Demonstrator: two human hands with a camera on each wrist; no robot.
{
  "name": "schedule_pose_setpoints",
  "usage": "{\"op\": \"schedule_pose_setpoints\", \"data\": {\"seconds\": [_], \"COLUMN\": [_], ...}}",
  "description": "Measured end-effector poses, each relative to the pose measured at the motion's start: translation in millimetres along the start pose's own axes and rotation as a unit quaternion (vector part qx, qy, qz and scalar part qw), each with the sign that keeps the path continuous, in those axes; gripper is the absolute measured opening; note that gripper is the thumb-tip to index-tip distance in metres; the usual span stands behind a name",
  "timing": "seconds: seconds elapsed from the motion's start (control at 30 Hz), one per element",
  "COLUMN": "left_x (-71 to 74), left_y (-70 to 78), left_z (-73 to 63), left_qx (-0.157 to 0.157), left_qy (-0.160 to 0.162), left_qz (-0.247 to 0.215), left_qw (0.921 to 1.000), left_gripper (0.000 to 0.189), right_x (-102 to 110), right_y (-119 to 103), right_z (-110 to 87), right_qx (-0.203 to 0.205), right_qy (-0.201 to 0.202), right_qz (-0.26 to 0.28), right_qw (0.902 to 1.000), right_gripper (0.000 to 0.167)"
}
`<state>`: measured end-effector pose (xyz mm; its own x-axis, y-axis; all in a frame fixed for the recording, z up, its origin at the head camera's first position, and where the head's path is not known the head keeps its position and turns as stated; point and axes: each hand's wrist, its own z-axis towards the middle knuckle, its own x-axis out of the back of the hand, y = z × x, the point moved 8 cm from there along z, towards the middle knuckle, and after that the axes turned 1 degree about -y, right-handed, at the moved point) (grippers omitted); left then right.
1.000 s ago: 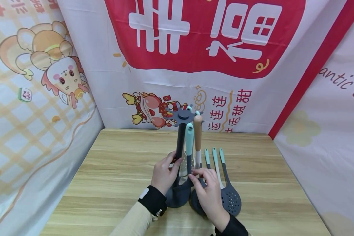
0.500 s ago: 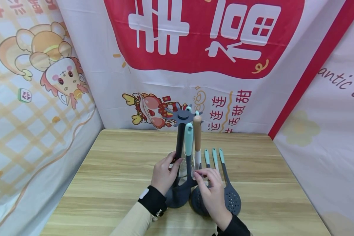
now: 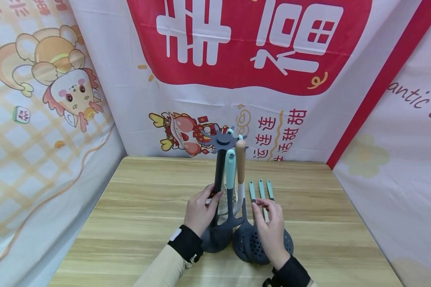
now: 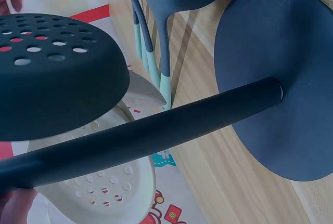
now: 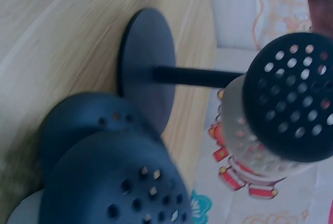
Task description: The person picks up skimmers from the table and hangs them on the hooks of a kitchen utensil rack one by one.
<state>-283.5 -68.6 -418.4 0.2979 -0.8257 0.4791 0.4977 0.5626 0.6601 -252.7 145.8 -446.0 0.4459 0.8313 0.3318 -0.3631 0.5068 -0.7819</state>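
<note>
Soft, even light fills the room here; below the right fingers [image 3: 267, 204], faint shadows streak the worktop [image 3: 147, 207]. The right-wrist view shows the perforated head [image 5: 93, 174] beneath them dim and blurred.

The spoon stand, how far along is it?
Looks done: a mint-handled utensil and a wooden-handled one seem to hang from the stand. In hand: the left hand holds the stand; the right hand is at three mint-handled utensils on the table, its grip unclear. Probably left: those three, not hung yet.
</note>
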Motion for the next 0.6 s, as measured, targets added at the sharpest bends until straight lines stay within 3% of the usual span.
{"op": "schedule_pose_setpoints", "data": {"seconds": [0.27,0.6], "left_x": [0.3,2.5], "left_y": [0.9,4.1], "left_z": [-0.1,0.3], "left_qx": [-0.004,-0.020], "left_qy": [-0.001,0.002], "left_qz": [0.001,-0.006], "left_qw": [1.0000,0.9998], "left_gripper": [0.024,0.025], "right_x": [3.4,8.3], "right_y": [33.3,60.4], "right_z": [-0.1,2.0], "right_qx": [-0.055,-0.087], "right_qy": [-0.013,-0.013], "right_qz": [-0.023,-0.072], "right_qw": [0.9982,0.9935], "right_gripper": [0.021,0.022]}}
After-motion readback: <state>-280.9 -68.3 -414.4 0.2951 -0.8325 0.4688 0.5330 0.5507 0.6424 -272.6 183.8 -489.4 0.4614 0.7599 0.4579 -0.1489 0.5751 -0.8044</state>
